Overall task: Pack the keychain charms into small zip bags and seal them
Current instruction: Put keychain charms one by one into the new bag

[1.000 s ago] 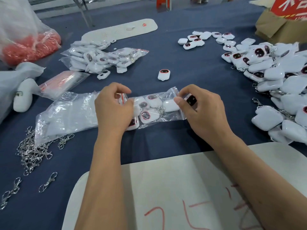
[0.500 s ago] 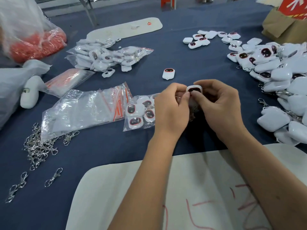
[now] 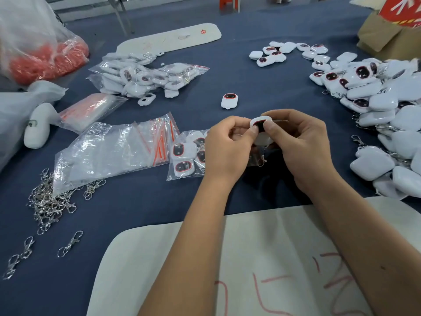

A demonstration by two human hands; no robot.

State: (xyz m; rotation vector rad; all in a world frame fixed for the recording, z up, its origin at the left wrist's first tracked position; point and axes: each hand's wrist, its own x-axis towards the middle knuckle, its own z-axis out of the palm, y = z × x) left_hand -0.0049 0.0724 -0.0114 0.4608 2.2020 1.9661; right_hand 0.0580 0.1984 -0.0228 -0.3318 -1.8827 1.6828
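Observation:
A white charm with a dark red-rimmed face (image 3: 259,124) is pinched between my left hand (image 3: 227,151) and my right hand (image 3: 300,147), just above the open end of a small zip bag (image 3: 184,156). That bag lies on the blue cloth and holds several charms; its right end is hidden under my hands. One loose charm (image 3: 229,101) lies beyond my hands. A big heap of charms (image 3: 387,103) fills the right side.
Empty zip bags with red seals (image 3: 114,151) lie left of the bag. Filled bags (image 3: 145,76) sit further back. Metal clasps (image 3: 52,199) are piled at the left. A white board (image 3: 262,270) lies under my forearms. A cardboard box (image 3: 382,35) stands far right.
My left hand slid from the bag's left end to its right end. Both hands now pinch one charm at the bag's opening; the bag's left half lies uncovered.

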